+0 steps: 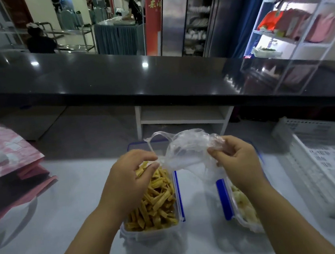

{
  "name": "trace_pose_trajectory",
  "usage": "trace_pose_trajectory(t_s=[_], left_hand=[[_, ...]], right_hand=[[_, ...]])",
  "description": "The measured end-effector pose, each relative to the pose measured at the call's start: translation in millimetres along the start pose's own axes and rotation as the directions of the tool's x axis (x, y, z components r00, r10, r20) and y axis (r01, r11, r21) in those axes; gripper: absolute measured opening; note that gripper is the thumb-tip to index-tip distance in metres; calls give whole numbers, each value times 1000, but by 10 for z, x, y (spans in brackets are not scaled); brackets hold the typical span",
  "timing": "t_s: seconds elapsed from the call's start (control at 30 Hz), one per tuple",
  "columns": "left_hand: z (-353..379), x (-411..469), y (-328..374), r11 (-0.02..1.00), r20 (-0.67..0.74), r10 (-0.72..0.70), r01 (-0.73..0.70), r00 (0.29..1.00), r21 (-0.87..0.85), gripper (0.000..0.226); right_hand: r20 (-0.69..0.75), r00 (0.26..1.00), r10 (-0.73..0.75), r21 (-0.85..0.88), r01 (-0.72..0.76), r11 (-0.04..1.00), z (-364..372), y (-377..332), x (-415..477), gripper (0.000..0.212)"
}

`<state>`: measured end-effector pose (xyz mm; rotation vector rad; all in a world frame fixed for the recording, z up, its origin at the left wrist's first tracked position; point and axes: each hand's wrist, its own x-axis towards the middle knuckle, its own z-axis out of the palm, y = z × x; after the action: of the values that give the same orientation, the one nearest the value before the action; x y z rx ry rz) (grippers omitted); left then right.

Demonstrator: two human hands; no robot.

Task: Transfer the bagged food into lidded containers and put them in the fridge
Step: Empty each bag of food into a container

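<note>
Head view showed the left hand (130, 176) and right hand (238, 162) each pinching the clear bag (186, 151), apparently empty, above the gap between the strip-filled container (151, 238) and the second container (224, 199). Shaking it could have dropped scraps onto the table (77, 194).

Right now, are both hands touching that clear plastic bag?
Touching. The head view shows the left hand pinching the clear plastic bag by its twisted handle, and the right hand gripping its crumpled other side.

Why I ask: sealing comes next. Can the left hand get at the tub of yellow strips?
Likely yes: the left hand hovers right over the tub, nothing between, though it pinches the bag.
</note>
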<state>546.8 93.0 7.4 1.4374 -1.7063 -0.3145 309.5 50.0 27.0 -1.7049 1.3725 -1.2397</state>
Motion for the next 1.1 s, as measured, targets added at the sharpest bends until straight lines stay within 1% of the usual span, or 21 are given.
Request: trace_pose_trajectory(t_s=[0.07, 0.17, 0.2, 0.27, 0.4, 0.5, 0.57, 0.63, 0.67, 0.7, 0.73, 0.77, 0.8, 0.83, 0.87, 0.9, 0.93, 0.97, 1.0, 1.03, 1.1], left_hand=[[122, 57, 129, 1000, 119, -31, 31, 992, 3, 8], [392, 152, 376, 998, 268, -55, 49, 962, 28, 9], [509, 184, 469, 998, 301, -52, 44, 952, 34, 9], [767, 251, 668, 998, 360, -47, 28, 932, 60, 11], [1372, 384, 1092, 999, 390, -26, 15, 920, 32, 12], [1866, 487, 1451, 1000, 418, 11, -4, 909, -18, 11], [2173, 555, 1681, 999, 438, 35, -30, 898, -18, 12], [2441, 613, 1878, 999, 450, 43, -45, 892, -7, 12], [2558, 641, 1954, 999, 449, 49, -50, 892, -9, 12], [2660, 665, 2017, 998, 452, 52, -55, 890, -5, 11], [2749, 684, 2070, 998, 459, 49, -58, 887, 5, 11], [2828, 697, 2107, 998, 467, 41, -56, 883, 19, 11], [2892, 705, 2137, 998, 472, 28, -49, 881, 33, 11], [2947, 710, 2159, 998, 477, 13, -41, 879, 48, 12], [2992, 710, 2172, 997, 480, 2, -37, 877, 63, 12], [3028, 708, 2183, 996, 482, -8, -33, 876, 78, 12], [3058, 706, 2185, 995, 486, -20, -28, 874, 91, 12], [3079, 706, 2186, 995, 490, -32, -21, 871, 102, 12], [3093, 706, 2184, 993, 494, -44, -14, 869, 114, 12], [3099, 705, 2186, 992, 496, -54, -10, 867, 126, 12], [3093, 707, 2191, 990, 495, -68, -3, 866, 142, 11]], right_hand=[[8, 1000, 2, -69, -1, 998, -237, 44, -20, 15], [82, 996, 31, -195, -14, 981, -671, 165, -67, 13], [81, 996, 32, -218, -13, 976, -833, 217, -82, 13], [47, 998, 31, -234, -19, 972, -1170, 306, -97, 14], [-35, 999, -4, -298, -7, 955, -1903, 485, -82, 19], [-190, 976, -108, -373, 30, 927, -2492, 662, -29, 17], [-295, 933, -206, -473, 44, 880, -2856, 834, 14, 13], [-383, 873, -301, -589, 20, 808, -3176, 1027, 76, 19], [-404, 843, -355, -640, 16, 768, -3312, 1121, 123, 20], [-400, 823, -404, -690, 19, 723, -3422, 1218, 181, 20], [-373, 819, -437, -735, 26, 678, -3504, 1298, 239, 22], [-330, 830, -450, -772, 37, 634, -3573, 1390, 304, 25], [-268, 858, -438, -804, 52, 593, -3623, 1471, 362, 29], [-188, 905, -383, -827, 64, 558, -3650, 1537, 413, 32], [-104, 954, -283, -850, 62, 523, -3656, 1591, 454, 34], [-29, 990, -141, -877, 42, 479, -3637, 1628, 479, 37], [33, 999, 33, -900, 16, 435, -3615, 1658, 490, 42], [70, 983, 170, -911, -6, 412, -3597, 1682, 503, 50], [97, 961, 259, -917, -15, 398, -3584, 1686, 513, 56], [117, 951, 286, -916, -7, 401, -3569, 1688, 523, 61], [123, 969, 216, -894, 14, 448, -3562, 1635, 534, 62]])
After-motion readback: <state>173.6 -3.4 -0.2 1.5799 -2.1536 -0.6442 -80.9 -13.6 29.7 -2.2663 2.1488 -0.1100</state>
